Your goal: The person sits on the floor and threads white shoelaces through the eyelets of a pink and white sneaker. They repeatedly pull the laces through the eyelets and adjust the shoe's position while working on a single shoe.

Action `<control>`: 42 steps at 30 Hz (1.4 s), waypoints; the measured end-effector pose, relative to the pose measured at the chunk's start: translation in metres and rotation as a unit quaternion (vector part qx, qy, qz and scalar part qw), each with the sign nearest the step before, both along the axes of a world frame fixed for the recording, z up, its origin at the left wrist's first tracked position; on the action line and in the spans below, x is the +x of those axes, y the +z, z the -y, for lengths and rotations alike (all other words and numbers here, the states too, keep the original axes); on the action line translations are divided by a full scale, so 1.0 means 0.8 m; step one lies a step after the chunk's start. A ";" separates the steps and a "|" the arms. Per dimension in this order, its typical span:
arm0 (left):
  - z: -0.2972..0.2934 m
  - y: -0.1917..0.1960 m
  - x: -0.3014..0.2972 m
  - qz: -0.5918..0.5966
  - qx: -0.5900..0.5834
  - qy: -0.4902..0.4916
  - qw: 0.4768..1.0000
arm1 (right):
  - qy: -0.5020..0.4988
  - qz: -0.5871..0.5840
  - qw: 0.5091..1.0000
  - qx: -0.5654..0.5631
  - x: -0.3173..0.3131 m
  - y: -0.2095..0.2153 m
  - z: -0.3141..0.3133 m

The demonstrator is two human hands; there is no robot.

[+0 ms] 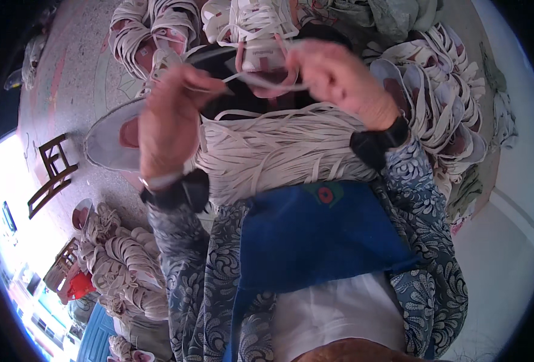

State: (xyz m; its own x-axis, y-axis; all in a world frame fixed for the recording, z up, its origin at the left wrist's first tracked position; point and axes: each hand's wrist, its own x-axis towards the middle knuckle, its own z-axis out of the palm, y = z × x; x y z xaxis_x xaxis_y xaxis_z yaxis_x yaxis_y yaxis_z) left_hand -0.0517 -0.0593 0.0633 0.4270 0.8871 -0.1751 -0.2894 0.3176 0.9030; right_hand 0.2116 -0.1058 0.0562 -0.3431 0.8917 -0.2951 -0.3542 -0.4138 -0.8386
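— Lace (261,81), flat and off-white: where does it sit?

— Stretched between both hands, just under the pale shoe (256,36) that hangs in front of the person at the top of the view. The left hand (170,120) pinches one end in a narrow grip, fingers closed on the lace. The right hand (339,78) pinches the other stretch of it, its grip just as tight, right beside the shoe's tongue.

— And beneath the hands?

— A thick bundle of loose laces (279,151) lies across the person's lap, on a blue apron (315,235). Both wrists carry dark bands above patterned sleeves.

— What lies around?

— Stacks of pale shoe parts (436,96) on the floor toward the right, more shoes (152,30) at the top left, and another heap (122,265) at the lower left beside a small wooden stool (49,175). One grey sole (107,142) lies just behind the left hand.
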 end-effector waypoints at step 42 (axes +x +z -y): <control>-0.111 -0.083 0.039 -0.454 0.571 -0.054 0.682 | 0.062 0.644 0.506 0.570 0.043 -0.036 -0.020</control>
